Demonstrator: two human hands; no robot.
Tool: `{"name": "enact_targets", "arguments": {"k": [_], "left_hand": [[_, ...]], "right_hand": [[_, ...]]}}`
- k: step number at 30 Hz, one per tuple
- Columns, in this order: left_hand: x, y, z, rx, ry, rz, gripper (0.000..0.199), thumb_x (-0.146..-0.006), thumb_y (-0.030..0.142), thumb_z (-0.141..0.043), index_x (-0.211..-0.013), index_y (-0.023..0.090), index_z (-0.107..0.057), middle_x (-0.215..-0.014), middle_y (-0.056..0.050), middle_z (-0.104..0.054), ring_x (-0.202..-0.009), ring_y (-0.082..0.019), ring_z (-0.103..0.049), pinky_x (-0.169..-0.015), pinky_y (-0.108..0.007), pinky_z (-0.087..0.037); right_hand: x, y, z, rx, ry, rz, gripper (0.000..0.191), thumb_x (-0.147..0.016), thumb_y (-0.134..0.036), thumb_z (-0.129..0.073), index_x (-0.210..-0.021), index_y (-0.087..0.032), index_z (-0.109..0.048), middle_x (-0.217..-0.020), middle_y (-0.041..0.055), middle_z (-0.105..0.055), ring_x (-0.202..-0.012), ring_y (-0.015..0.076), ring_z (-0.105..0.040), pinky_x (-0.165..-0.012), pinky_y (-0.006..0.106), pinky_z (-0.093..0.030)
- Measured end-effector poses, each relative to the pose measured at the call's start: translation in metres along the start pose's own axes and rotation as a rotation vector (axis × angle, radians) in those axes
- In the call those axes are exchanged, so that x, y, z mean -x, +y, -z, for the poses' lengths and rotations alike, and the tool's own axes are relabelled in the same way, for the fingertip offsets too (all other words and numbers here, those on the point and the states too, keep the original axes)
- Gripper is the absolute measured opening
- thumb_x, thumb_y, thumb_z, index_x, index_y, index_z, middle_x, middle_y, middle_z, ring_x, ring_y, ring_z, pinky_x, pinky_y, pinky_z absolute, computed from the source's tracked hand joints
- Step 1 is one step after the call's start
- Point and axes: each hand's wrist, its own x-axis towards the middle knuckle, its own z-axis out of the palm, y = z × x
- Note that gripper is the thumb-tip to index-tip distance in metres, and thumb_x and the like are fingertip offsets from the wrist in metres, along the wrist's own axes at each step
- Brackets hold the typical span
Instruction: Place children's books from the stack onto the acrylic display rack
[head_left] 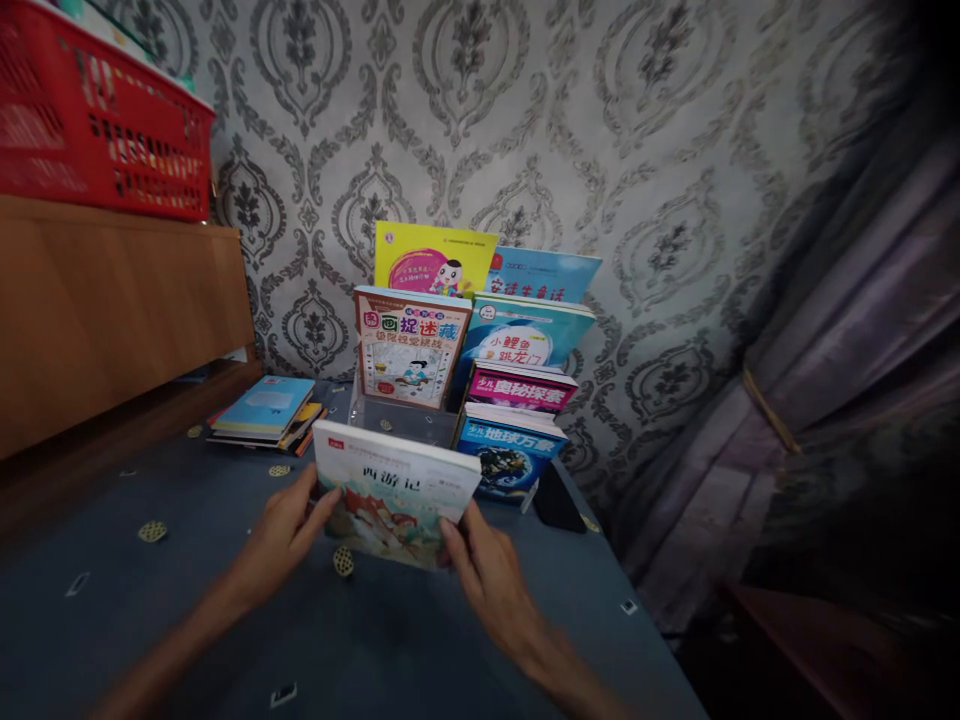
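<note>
Between my two hands is a pale book (394, 500) with a red and green picture, its cover facing me. My left hand (283, 530) grips its left edge, and my right hand (484, 555) grips the right edge. Just beyond it, a clear stand (358, 408) bears upright books in two columns. On its left are a brown-bordered book (412, 350) and a yellow book (435, 258) behind. On the right stand a light blue book (544, 272), a teal book (525, 335), a magenta book (521, 388) and a dark blue book (506, 458).
A small pile of books (266, 408) lies at the back left of the dark tabletop (187, 620). A red basket (150, 150) sits on a wooden cabinet (120, 310). Near the right edge lies a black flat object (559, 502). A tied curtain (712, 480) hangs at right.
</note>
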Motion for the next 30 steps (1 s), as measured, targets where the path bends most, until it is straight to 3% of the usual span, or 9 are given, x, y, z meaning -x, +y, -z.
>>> {"name": "enact_targets", "arguments": {"k": [4, 8, 12, 15, 19, 26, 30], "left_hand": [[-0.037, 0.021, 0.017, -0.095, 0.045, -0.088, 0.035, -0.094, 0.054, -0.046, -0.098, 0.021, -0.057, -0.08, -0.002, -0.069, -0.07, -0.02, -0.064, -0.064, -0.03, -0.049], [-0.079, 0.038, 0.032, -0.124, 0.16, -0.192, 0.034, -0.095, 0.055, -0.047, -0.086, 0.022, -0.051, -0.069, 0.002, -0.059, -0.06, -0.016, -0.056, -0.056, -0.027, -0.043], [-0.115, 0.052, 0.04, -0.121, 0.301, -0.32, 0.035, -0.096, 0.054, -0.048, -0.09, 0.02, -0.052, -0.075, -0.001, -0.062, -0.067, -0.016, -0.061, -0.062, -0.027, -0.047], [-0.137, 0.061, 0.042, -0.101, 0.349, -0.42, 0.038, -0.098, 0.054, -0.047, -0.103, 0.018, -0.055, -0.088, -0.005, -0.068, -0.078, -0.018, -0.066, -0.069, -0.029, -0.051], [-0.156, 0.066, 0.041, -0.052, 0.344, -0.508, 0.046, -0.098, 0.056, -0.045, -0.119, 0.016, -0.054, -0.106, -0.01, -0.07, -0.094, -0.022, -0.069, -0.081, -0.033, -0.054], [-0.164, 0.064, 0.036, -0.095, 0.34, -0.525, 0.039, -0.097, 0.051, -0.046, -0.113, 0.017, -0.056, -0.102, -0.009, -0.072, -0.09, -0.022, -0.068, -0.08, -0.033, -0.053], [-0.17, 0.056, 0.032, -0.105, 0.319, -0.514, 0.039, -0.097, 0.052, -0.046, -0.113, 0.017, -0.056, -0.097, -0.009, -0.072, -0.086, -0.022, -0.068, -0.077, -0.034, -0.053]], "right_hand": [[-0.041, -0.014, 0.017, 0.032, 0.034, 0.122, 0.02, -0.101, -0.038, -0.038, -0.097, -0.023, -0.051, -0.071, 0.0024, -0.068, -0.064, 0.0205, -0.067, -0.061, 0.029, -0.048], [-0.084, -0.026, 0.037, 0.088, 0.086, 0.221, 0.021, -0.1, -0.041, -0.038, -0.099, -0.023, -0.048, -0.075, 0.0047, -0.067, -0.069, 0.023, -0.066, -0.064, 0.033, -0.048], [-0.121, -0.038, 0.056, 0.115, 0.174, 0.313, 0.027, -0.101, -0.046, -0.038, -0.106, -0.022, -0.049, -0.081, 0.0058, -0.066, -0.072, 0.0232, -0.065, -0.068, 0.035, -0.05], [-0.141, -0.044, 0.069, 0.13, 0.25, 0.398, 0.031, -0.102, -0.048, -0.038, -0.115, -0.023, -0.051, -0.091, 0.0078, -0.068, -0.078, 0.024, -0.064, -0.074, 0.038, -0.051], [-0.155, -0.046, 0.077, 0.13, 0.32, 0.466, 0.034, -0.102, -0.048, -0.038, -0.12, -0.023, -0.05, -0.1, 0.0094, -0.068, -0.082, 0.025, -0.062, -0.08, 0.041, -0.051], [-0.16, -0.034, 0.073, 0.105, 0.341, 0.459, 0.036, -0.102, -0.044, -0.037, -0.126, -0.02, -0.048, -0.109, 0.0125, -0.068, -0.091, 0.0267, -0.064, -0.084, 0.042, -0.05], [-0.165, -0.026, 0.072, 0.105, 0.32, 0.436, 0.039, -0.101, -0.051, -0.037, -0.124, -0.022, -0.05, -0.111, 0.0117, -0.067, -0.098, 0.0266, -0.063, -0.089, 0.043, -0.051]]}}
